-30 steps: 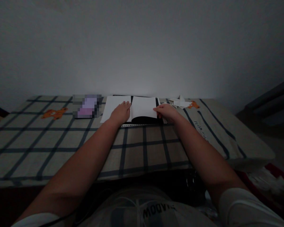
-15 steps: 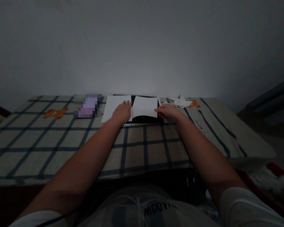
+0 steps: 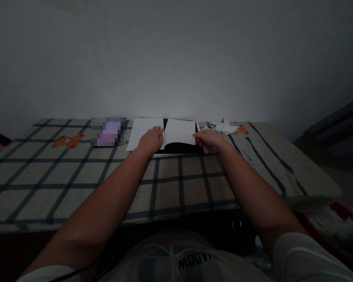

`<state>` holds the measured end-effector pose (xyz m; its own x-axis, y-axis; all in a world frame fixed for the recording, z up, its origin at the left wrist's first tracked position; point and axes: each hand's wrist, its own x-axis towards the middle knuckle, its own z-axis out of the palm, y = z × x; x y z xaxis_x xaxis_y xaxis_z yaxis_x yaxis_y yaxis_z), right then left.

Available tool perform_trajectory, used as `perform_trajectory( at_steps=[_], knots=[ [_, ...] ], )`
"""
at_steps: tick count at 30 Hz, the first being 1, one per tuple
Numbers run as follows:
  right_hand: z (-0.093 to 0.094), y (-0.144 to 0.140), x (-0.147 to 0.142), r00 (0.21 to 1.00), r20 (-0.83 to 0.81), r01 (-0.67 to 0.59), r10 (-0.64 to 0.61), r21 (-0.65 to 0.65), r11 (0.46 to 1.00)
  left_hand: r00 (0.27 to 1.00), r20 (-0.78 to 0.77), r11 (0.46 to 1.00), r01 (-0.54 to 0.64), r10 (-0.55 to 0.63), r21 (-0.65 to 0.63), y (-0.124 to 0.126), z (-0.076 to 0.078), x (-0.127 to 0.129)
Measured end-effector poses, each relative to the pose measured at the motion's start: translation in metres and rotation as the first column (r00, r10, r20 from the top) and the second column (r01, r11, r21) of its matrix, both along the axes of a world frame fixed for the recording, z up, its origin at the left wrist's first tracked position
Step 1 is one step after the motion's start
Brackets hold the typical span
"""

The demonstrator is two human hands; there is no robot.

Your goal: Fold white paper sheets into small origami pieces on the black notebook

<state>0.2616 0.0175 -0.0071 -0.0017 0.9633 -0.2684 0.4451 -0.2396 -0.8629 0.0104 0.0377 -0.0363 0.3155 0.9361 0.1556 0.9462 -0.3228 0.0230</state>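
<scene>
A white sheet of paper (image 3: 179, 132) lies half folded over a dark folder (image 3: 182, 148) at the far middle of the table. My right hand (image 3: 208, 139) pinches the lifted right half of the sheet at its edge. My left hand (image 3: 150, 140) rests flat on the left half of the sheet (image 3: 141, 133), pressing it down near the fold. The folder's punched clear edge strip (image 3: 176, 155) shows along the near side.
A checked tablecloth (image 3: 76, 176) with orange bear patches covers the table. A blurred purple object (image 3: 108, 132) lies left of the paper. Folded white paper shapes (image 3: 223, 126) sit at the far right, by the wall. Red and white cloth (image 3: 332, 219) lies beyond the right table edge.
The lifted right half of the sheet has shifted slightly with my right hand; my left hand stays pressed on the left half.
</scene>
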Motion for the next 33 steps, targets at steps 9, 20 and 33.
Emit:
perform_trajectory(
  at_steps=[9,20,33],
  knots=[
    [-0.001,-0.001,0.005,0.994,0.045,-0.101,0.101,-0.010,0.995,1.000,-0.031,1.000,-0.003,0.002,-0.025,0.000,-0.002,0.003],
    [0.002,0.000,0.011,0.988,0.104,-0.115,0.118,-0.032,0.993,1.000,-0.005,1.000,-0.017,0.017,-0.010,0.001,-0.004,0.004],
    [0.001,0.003,0.015,0.991,0.026,-0.130,0.132,-0.072,0.989,1.000,0.020,1.000,-0.008,0.008,0.003,0.003,-0.005,0.003]
  ],
)
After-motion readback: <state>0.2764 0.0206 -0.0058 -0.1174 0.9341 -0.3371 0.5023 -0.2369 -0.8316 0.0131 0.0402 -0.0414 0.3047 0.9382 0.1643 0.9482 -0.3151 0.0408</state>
